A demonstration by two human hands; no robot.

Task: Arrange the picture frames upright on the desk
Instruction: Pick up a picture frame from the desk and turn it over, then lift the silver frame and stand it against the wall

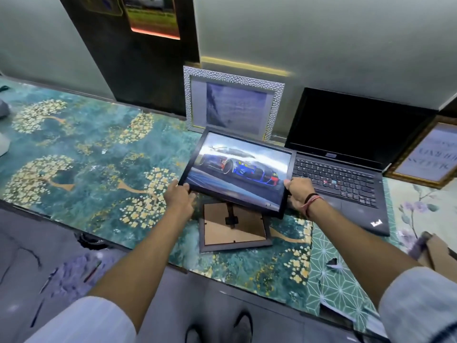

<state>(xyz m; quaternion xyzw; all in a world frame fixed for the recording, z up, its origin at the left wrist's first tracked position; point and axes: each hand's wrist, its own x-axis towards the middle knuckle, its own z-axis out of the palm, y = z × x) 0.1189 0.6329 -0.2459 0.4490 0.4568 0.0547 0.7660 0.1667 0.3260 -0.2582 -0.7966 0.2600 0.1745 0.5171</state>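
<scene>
Two hands on the black car-print frame: your left hand is closed on its near-left corner, your right hand on its near-right corner, thumbs on the front edge. That corner grip keeps the glass clear and lets you control tilt, which is probably why you hold it low. The frame is off the desk, tilted back, picture facing you, far edge higher than the near one.

Directly under and between your hands, a second dark frame lies face down, cardboard back and easel stand showing. It's not done yet.

Beyond your fingertips, the silver textured frame already leans upright on the wall. That's likely the reference pose.

Just past your right hand sits the open laptop, nearly touching the held frame's right edge. Further right, a gold frame stands tilted.

My read is that the free spot is to the left of your left hand. Watch the laptop edge when you swing.
</scene>
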